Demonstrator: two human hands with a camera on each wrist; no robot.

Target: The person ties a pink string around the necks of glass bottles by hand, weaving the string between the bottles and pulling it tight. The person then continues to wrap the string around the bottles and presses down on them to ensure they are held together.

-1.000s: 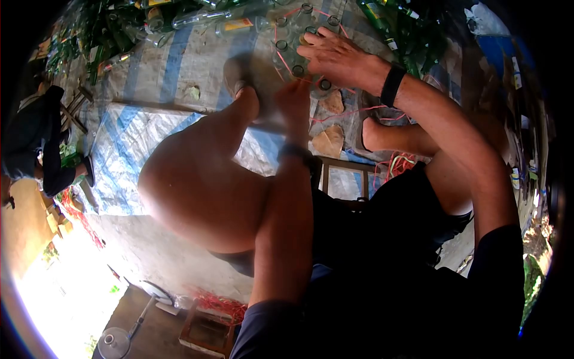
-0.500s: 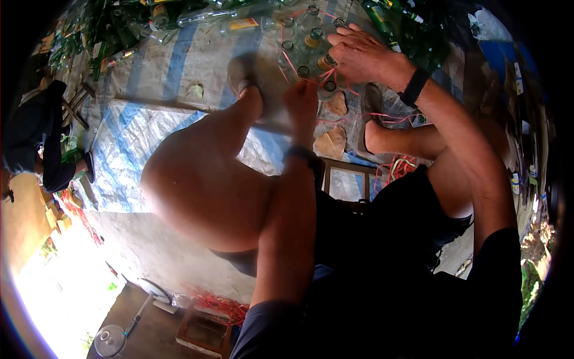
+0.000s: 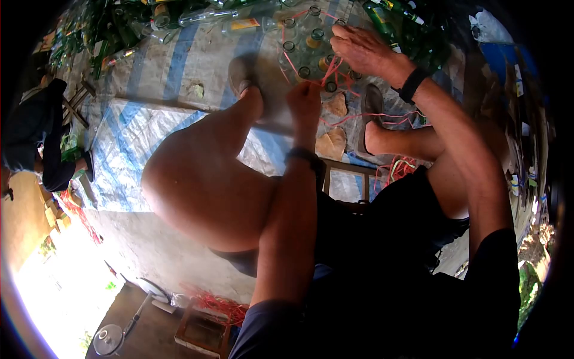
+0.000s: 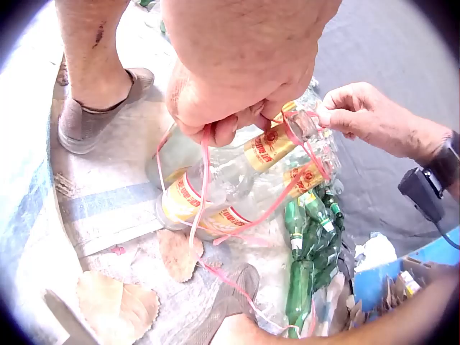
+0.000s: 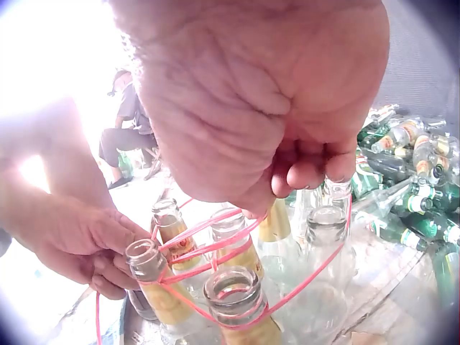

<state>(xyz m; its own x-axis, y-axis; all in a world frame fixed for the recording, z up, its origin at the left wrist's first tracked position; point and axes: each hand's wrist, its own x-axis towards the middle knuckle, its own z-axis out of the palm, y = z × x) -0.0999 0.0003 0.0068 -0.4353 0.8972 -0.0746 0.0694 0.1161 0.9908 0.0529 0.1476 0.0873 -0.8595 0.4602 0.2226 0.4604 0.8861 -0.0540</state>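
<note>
Several clear glass bottles (image 5: 233, 287) with yellow labels stand packed together, a pink plastic string (image 5: 295, 287) looped round their necks. At the near side of the bundle, my left hand (image 3: 305, 105) has its fingers curled round the string (image 4: 205, 172), one end hanging below the fist. Over the bottle tops at the other side is my right hand (image 3: 371, 52). Its thumb and fingers pinch strands of the string, which stretch across the necks toward the left hand in the right wrist view. The right palm hides part of the bundle there.
Green bottles (image 3: 382, 21) lie heaped behind the bundle, with more piled at the far left. Dry leaves (image 3: 330, 143) and loose string lie by my feet on the striped sheet (image 3: 173, 66). A small wooden stool (image 3: 347, 179) is below me. Another person (image 3: 36, 131) sits at left.
My right hand has moved right across the bottle tops, drawing pink strands out between the hands. The left hand has shifted slightly and stays at the near side of the bundle.
</note>
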